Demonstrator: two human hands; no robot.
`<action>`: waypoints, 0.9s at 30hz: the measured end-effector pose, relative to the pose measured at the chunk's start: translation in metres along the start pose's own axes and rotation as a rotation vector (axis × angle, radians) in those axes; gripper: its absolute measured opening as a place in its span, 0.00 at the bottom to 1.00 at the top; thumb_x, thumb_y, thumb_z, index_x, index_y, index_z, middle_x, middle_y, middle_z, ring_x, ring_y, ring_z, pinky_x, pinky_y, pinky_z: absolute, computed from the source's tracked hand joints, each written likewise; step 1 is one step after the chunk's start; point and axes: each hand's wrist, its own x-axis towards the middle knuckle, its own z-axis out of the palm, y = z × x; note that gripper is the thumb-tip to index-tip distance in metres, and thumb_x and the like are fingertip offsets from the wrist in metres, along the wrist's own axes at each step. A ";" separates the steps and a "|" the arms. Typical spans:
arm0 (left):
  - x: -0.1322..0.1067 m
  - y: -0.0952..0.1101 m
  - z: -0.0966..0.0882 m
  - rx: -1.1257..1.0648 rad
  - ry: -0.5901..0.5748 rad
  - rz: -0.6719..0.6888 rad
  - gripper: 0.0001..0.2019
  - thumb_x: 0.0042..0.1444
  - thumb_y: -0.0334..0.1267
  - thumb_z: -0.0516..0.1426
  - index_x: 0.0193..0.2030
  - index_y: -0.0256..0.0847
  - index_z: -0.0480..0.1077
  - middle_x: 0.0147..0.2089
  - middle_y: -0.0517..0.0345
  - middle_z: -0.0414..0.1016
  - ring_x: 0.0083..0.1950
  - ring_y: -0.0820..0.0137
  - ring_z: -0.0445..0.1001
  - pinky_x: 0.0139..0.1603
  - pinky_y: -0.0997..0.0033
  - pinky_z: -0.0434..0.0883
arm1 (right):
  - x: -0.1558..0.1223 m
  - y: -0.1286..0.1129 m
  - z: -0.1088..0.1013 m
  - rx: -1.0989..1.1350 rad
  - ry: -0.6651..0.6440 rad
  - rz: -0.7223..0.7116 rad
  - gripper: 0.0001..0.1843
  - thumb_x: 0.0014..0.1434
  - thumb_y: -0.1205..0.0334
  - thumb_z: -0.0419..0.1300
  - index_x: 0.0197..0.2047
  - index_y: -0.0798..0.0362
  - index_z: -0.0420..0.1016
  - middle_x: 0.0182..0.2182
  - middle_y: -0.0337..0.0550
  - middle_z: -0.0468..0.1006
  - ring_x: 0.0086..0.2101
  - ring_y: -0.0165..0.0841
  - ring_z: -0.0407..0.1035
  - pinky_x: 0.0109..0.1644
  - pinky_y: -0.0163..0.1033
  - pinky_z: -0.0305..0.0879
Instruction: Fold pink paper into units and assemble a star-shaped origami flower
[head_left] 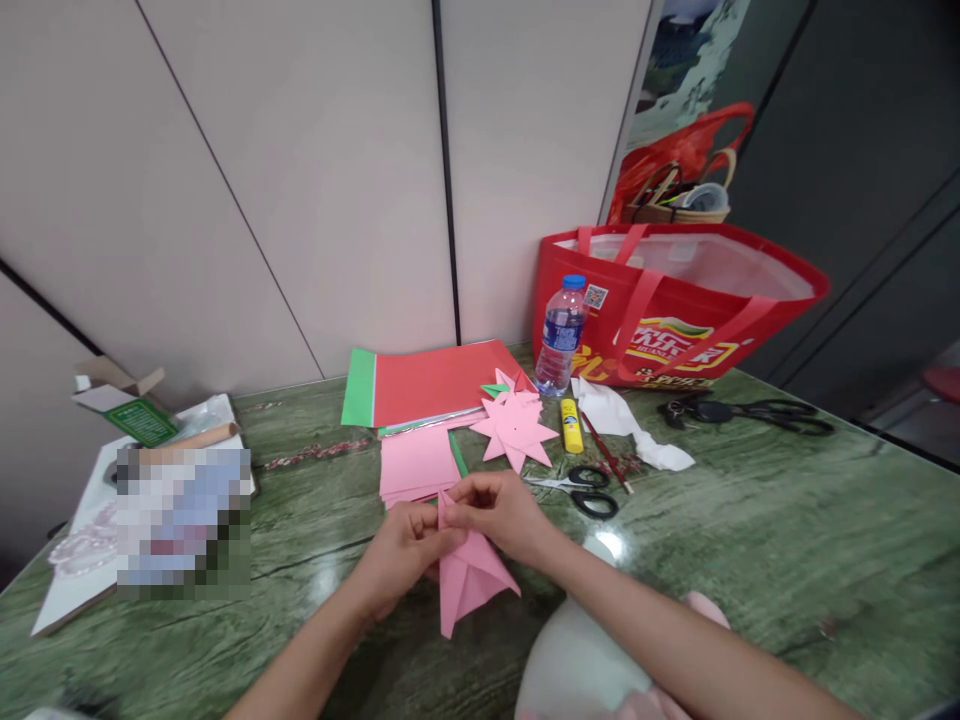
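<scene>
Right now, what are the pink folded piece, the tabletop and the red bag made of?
Pink folded piece: thin matte paper; crisp creases show it. Tabletop: glossy green veined surface with lamp reflections, polished stone or a laminate imitation. Red bag: probably non-woven fabric, slightly shiny, soft sagging rim.

A: Green marbled table [750,540], and it's crowded! Red and green sheets [427,385] are stacked at the back, pink sheets [412,465] just in front.

B: Pink paper star [516,430] beside them, then a yellow glue stick [571,425], and a water bottle [561,335] upright by the red bag [675,300].

A: Scissors [589,492] mid-table, black shears [765,412] far right, white board [75,590] at the left. Folded pink paper [469,580] sits nearest.
</scene>
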 end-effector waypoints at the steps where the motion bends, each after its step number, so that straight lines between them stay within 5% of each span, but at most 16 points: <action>1: 0.000 0.000 0.000 -0.042 -0.003 -0.027 0.14 0.42 0.44 0.60 0.23 0.33 0.68 0.19 0.63 0.61 0.19 0.78 0.56 0.21 0.77 0.55 | 0.000 -0.002 -0.001 0.007 -0.019 0.010 0.14 0.40 0.55 0.66 0.26 0.58 0.74 0.21 0.38 0.72 0.23 0.26 0.61 0.28 0.33 0.57; 6: 0.000 -0.001 0.001 -0.048 0.012 -0.061 0.13 0.41 0.42 0.61 0.19 0.32 0.68 0.17 0.63 0.61 0.18 0.79 0.56 0.20 0.78 0.55 | -0.001 -0.005 -0.004 0.058 -0.124 0.082 0.15 0.36 0.57 0.68 0.26 0.58 0.74 0.20 0.35 0.70 0.21 0.25 0.60 0.26 0.32 0.55; 12: 0.000 -0.001 0.002 0.008 -0.012 -0.050 0.15 0.42 0.44 0.60 0.18 0.33 0.66 0.16 0.65 0.58 0.18 0.79 0.55 0.20 0.77 0.55 | -0.001 -0.002 0.000 -0.082 -0.032 -0.026 0.11 0.45 0.58 0.62 0.21 0.58 0.70 0.19 0.36 0.69 0.20 0.24 0.57 0.25 0.31 0.53; 21: 0.001 -0.002 0.006 0.192 -0.040 0.053 0.19 0.46 0.46 0.56 0.14 0.37 0.57 0.16 0.68 0.47 0.19 0.80 0.44 0.19 0.76 0.43 | 0.001 0.002 0.006 -0.135 0.075 -0.054 0.21 0.50 0.55 0.57 0.13 0.54 0.54 0.14 0.30 0.52 0.19 0.23 0.47 0.22 0.31 0.44; 27: 0.005 -0.006 -0.002 0.085 0.172 0.127 0.17 0.46 0.46 0.56 0.17 0.36 0.60 0.18 0.66 0.51 0.21 0.79 0.49 0.21 0.77 0.48 | 0.002 0.000 0.002 -0.093 0.090 -0.080 0.09 0.48 0.58 0.58 0.23 0.56 0.68 0.21 0.36 0.68 0.23 0.26 0.60 0.28 0.32 0.56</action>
